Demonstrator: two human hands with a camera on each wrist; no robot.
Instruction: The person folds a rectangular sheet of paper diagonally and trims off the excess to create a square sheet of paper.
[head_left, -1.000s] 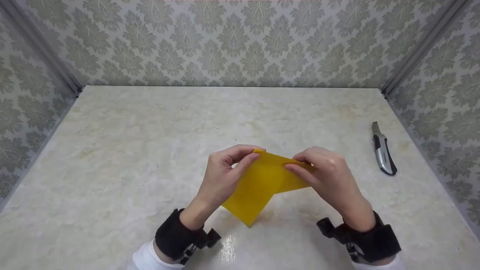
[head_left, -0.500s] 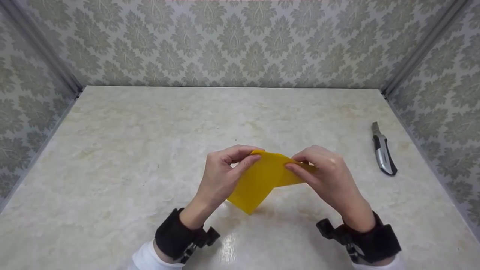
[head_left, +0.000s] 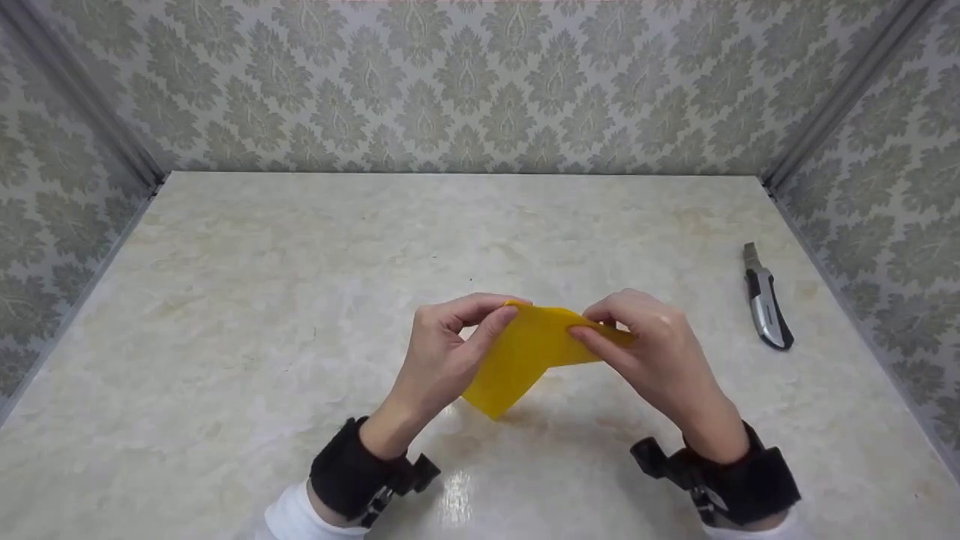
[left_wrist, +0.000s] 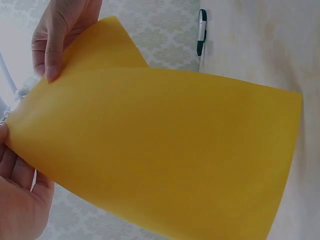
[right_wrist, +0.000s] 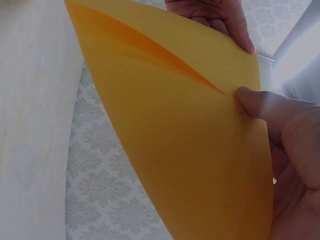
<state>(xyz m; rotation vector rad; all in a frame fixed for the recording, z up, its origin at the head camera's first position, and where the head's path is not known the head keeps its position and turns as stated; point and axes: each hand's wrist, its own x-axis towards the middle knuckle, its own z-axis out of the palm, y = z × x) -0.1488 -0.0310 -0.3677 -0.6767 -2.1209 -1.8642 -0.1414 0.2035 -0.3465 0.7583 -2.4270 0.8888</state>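
Note:
A sheet of yellow paper (head_left: 517, 360), folded over on itself, is held up between both hands above the table. My left hand (head_left: 450, 341) pinches its upper left corner between thumb and fingers. Along the right part of the top edge, my right hand (head_left: 649, 341) pinches the paper, thumb in front and fingers behind. In the left wrist view the broad yellow face (left_wrist: 175, 145) bows outward, with a second flap (left_wrist: 107, 45) behind it. From the right wrist, a gap shows between the two layers (right_wrist: 165, 135), narrowing toward the right thumb.
A utility knife (head_left: 768, 307) with a grey and black handle lies at the right of the marbled table (head_left: 300, 247). Patterned walls (head_left: 465, 82) stand at the back and both sides. Black wrist bands with small cameras sit on both wrists.
The paper's lower corner has risen and drawn nearer the hands, and its right flap has tilted up. Both hands keep their pinch and have barely moved. The knife lies still.

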